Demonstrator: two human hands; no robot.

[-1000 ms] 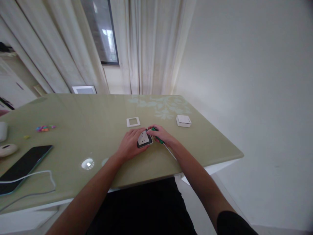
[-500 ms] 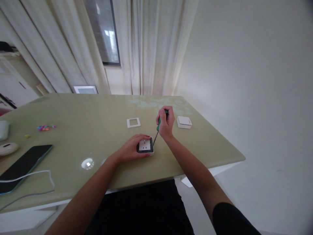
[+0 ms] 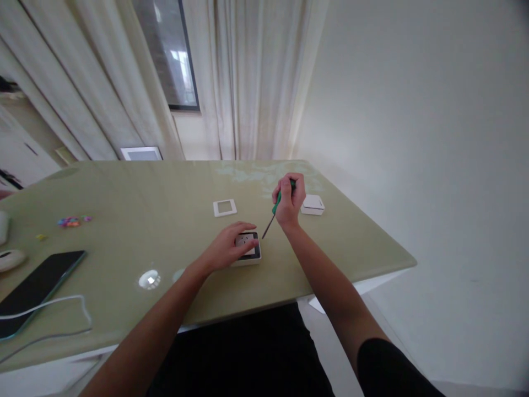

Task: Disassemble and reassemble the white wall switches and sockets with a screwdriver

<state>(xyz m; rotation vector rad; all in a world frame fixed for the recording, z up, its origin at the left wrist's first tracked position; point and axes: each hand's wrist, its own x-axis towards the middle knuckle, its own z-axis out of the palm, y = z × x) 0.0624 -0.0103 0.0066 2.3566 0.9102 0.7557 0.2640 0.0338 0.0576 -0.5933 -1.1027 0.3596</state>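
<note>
A wall socket (image 3: 249,249) with a white face and dark body lies flat on the green table (image 3: 165,220). My left hand (image 3: 226,248) rests over its left side, fingers laid flat on its top and pressing it down. My right hand (image 3: 290,201) is closed in a fist around a green-handled screwdriver (image 3: 276,208), held upright and tilted, with its metal tip hanging just above and to the right of the socket.
A white square frame (image 3: 225,207) lies behind the socket and a white switch (image 3: 312,204) lies to the right of my right hand. At the left are a dark phone (image 3: 37,286) with a white cable (image 3: 53,317), small coloured bits (image 3: 70,221) and a mouse (image 3: 9,259).
The socket went from tilted up in both hands to lying flat under my left hand. My right hand rose with the screwdriver, and its tip has drawn slightly away from the socket.
</note>
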